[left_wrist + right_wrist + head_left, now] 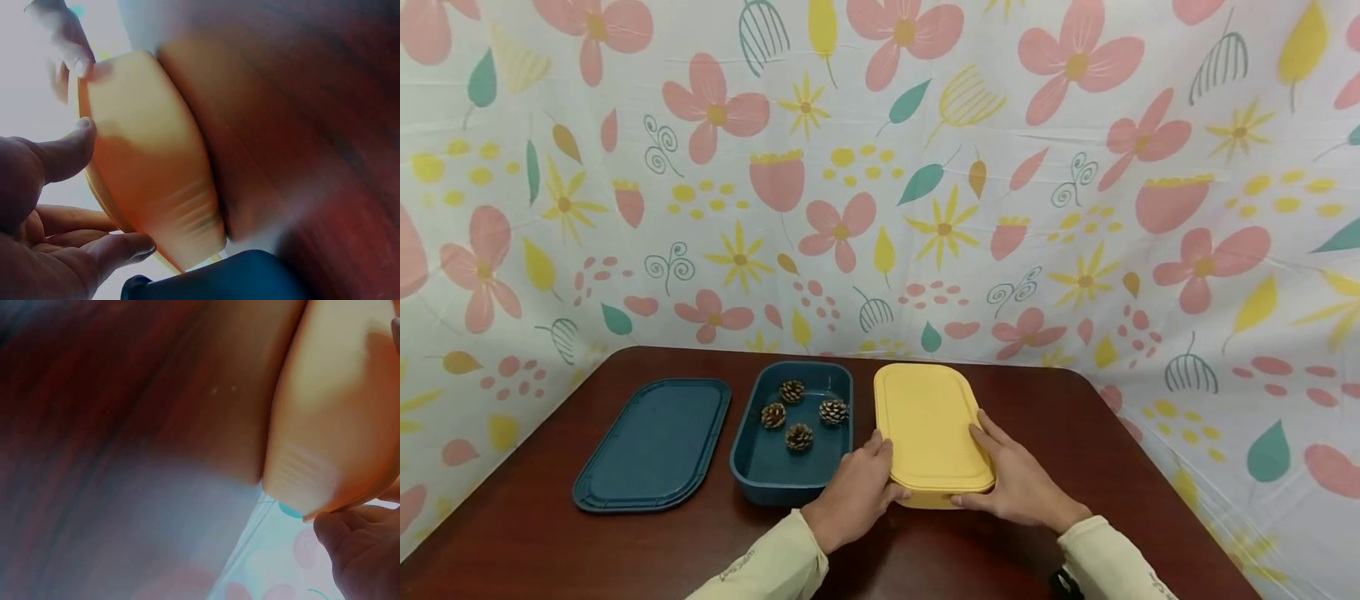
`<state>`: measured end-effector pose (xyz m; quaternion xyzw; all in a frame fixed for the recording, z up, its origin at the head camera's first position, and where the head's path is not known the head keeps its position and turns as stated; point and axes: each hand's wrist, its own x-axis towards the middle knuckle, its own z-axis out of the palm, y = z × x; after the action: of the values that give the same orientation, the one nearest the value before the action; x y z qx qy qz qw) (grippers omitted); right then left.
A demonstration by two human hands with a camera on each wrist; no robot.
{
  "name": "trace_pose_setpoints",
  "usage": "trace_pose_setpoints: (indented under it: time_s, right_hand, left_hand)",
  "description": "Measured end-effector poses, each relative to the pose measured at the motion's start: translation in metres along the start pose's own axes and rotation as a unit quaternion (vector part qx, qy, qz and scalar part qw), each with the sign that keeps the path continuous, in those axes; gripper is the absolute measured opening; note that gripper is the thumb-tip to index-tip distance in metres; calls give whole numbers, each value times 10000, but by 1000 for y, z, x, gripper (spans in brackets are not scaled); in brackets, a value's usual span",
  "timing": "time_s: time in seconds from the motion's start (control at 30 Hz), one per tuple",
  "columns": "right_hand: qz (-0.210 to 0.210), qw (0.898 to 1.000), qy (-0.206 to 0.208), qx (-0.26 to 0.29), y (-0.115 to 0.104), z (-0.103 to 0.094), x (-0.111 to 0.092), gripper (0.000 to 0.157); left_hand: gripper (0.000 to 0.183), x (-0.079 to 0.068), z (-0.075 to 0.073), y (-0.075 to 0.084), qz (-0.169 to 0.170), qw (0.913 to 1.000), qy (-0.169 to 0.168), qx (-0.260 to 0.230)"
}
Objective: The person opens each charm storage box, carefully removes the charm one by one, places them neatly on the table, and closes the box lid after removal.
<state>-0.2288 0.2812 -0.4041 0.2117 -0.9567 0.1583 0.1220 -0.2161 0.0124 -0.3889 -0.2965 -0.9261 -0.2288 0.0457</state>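
Observation:
A yellow lid (928, 425) lies over a yellow rectangular box (147, 137) with rounded corners, right of centre on the table. My left hand (853, 496) grips the lid's near left corner, thumb at the front edge and fingers along the side. At the near right, my right hand (1022, 479) holds the lid's edge in the same way, fingers reaching up its right side. The left wrist view shows fingertips right at the rim, above the box wall. Just left of my left hand stands an uncovered dark blue box (790, 495).
Inside the blue box sit several pine cones (799, 437). A matching blue lid (655, 442) lies flat at the left of the dark reddish-brown table (1045, 417). Behind the table hangs a flower-patterned cloth (940, 283).

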Motion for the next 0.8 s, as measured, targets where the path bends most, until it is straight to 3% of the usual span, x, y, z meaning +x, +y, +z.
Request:
trace_pose_setpoints:
  time_s: [0.33,0.63,0.8]
  right_hand:
    - [-178,9998,118,41,0,-4,-1,107]
    - [-114,9995,156,241,-1,-9,3,101]
    - [-81,9995,162,247,-2,-13,2,97]
  left_hand:
    - [65,0,-3,-3,125,9996,76,-244]
    - [50,3,-9,-4,295,9980,363,-416]
    - [53,6,-12,-3,258,9984,319,-391]
